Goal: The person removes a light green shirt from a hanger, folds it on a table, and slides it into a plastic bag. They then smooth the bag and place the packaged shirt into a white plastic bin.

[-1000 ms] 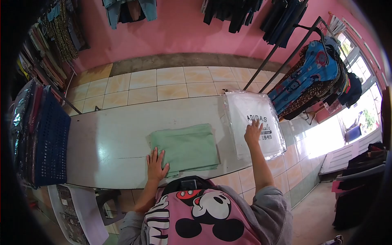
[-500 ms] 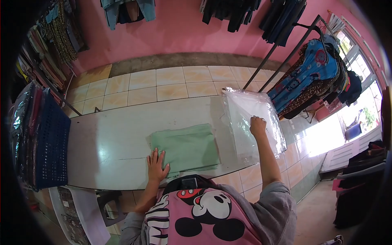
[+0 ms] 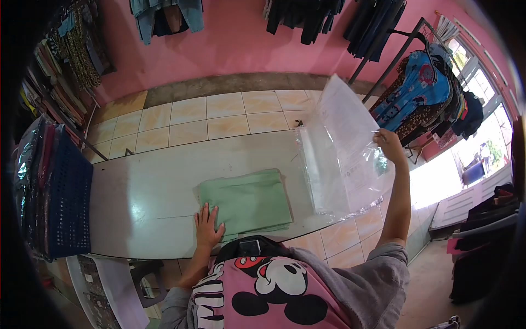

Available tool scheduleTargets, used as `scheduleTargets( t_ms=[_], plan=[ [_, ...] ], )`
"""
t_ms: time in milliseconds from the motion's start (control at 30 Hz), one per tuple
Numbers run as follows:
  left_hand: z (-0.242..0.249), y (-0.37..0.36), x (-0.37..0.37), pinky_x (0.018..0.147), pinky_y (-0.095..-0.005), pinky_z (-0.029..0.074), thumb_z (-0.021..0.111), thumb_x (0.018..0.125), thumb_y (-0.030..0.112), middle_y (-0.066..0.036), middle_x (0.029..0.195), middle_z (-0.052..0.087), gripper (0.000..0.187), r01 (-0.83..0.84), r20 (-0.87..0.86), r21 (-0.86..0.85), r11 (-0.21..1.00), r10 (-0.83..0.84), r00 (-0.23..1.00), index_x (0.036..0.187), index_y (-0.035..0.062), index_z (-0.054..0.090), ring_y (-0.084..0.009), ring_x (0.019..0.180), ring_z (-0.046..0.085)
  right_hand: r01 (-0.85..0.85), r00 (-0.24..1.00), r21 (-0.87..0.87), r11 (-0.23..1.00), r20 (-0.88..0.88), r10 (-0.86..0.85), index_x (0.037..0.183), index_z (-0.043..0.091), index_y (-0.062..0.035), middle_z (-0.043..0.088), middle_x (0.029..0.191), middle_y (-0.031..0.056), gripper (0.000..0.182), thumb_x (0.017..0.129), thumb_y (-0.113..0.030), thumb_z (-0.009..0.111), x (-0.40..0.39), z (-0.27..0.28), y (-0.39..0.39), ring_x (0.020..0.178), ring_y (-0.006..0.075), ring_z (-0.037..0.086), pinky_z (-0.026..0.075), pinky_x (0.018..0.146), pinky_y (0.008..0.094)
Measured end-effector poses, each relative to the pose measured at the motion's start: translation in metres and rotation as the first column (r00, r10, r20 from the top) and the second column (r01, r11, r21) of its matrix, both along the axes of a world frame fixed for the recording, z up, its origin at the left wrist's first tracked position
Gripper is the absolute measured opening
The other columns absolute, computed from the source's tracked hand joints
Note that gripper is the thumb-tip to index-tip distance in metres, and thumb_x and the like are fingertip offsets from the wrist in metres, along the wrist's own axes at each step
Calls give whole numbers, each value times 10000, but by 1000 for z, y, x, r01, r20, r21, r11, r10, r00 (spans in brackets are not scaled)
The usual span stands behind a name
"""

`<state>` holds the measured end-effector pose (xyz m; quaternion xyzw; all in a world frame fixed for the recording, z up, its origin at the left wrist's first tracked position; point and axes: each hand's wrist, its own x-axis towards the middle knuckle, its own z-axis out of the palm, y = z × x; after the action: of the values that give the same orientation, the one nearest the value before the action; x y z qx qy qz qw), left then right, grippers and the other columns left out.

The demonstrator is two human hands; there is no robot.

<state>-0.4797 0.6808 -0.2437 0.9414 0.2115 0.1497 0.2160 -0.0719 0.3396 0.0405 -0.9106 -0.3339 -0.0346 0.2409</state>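
A folded light green cloth [image 3: 246, 198] lies flat on the white table [image 3: 153, 181]. My left hand [image 3: 207, 227] rests at its lower left corner, palm down with the fingers spread. To the right, my right hand [image 3: 388, 143] pinches the edge of a clear plastic bag [image 3: 350, 137] and holds it up, tilted above the table's right end. More clear plastic [image 3: 312, 170] lies on the table beneath it.
A blue basket [image 3: 71, 197] with plastic-wrapped items stands at the table's left end. Clothes on a rack [image 3: 419, 90] hang beyond the right end. Dark clothes [image 3: 485, 247] hang at lower right. A white chair-like object [image 3: 118, 290] is below left.
My right hand has moved right and slightly up, lifting a plastic bag off the pile. My left hand has stayed on the green cloth.
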Motion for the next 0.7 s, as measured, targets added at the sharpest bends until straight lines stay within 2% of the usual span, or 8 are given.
scheduleTargets(
  t_ms=[200,300,367,467,533,567,667,700],
  plan=[
    [0,0,0,1004,-532,156,549,706,315,-173,1365,256,614,-3,-17,7,1000,3,1000,1267,131,383,-355,1236,265,236,926,125,964,-330,-183,694,565,-41,505,590,-26,74,757,-77,549,67,-92,-85,520,64,470,384,476,227],
    [2,0,1,1003,-533,157,550,704,312,-175,1364,255,617,-2,-25,7,1000,2,1000,1268,128,377,-358,1233,267,293,954,-73,953,83,-287,868,545,-66,576,828,132,239,715,-213,655,109,-186,-144,775,261,552,440,684,367],
    [2,-1,2,1002,-534,159,550,704,311,-176,1364,256,619,5,-36,16,1000,-5,999,1268,127,374,-360,1231,268,723,687,-340,601,257,-680,1163,432,-134,515,1049,158,573,690,-334,686,67,-190,-107,1008,323,475,392,833,441],
    [0,1,2,1000,-536,160,549,703,315,-175,1364,256,623,8,-42,32,999,-7,999,1269,125,371,-363,1229,269,438,898,-77,896,88,-431,1233,368,-12,457,1170,218,680,736,-391,635,83,-307,-114,1091,367,422,351,913,438],
    [-1,1,1,998,-539,162,546,701,322,-175,1365,255,625,8,-53,26,1000,-6,999,1267,123,374,-364,1229,270,256,857,-444,859,-307,-414,1303,323,-151,308,1336,187,645,756,-349,601,43,-290,-78,1235,353,292,251,1011,432],
    [-2,1,1,998,-539,162,546,701,322,-175,1365,255,625,14,-60,29,999,-12,998,1267,123,374,-364,1229,270,354,825,-457,816,-259,-503,1324,291,-225,189,1401,158,661,753,-343,601,20,-293,-70,1298,319,176,203,1033,448],
    [-1,1,1,997,-541,161,543,699,326,-175,1367,253,631,14,-62,43,999,-12,998,1270,121,370,-363,1229,270,347,836,-439,829,-257,-486,1337,258,-161,154,1409,155,714,743,-366,598,12,-287,-64,1310,313,131,181,1030,489],
    [0,0,1,999,-538,154,533,710,329,-180,1372,238,629,19,-79,38,999,-16,997,1273,108,362,-366,1233,261,409,849,-511,756,-91,-521,1322,290,-146,200,1385,175,699,735,-344,614,9,-278,-56,1292,324,175,206,1024,473]
  ],
)
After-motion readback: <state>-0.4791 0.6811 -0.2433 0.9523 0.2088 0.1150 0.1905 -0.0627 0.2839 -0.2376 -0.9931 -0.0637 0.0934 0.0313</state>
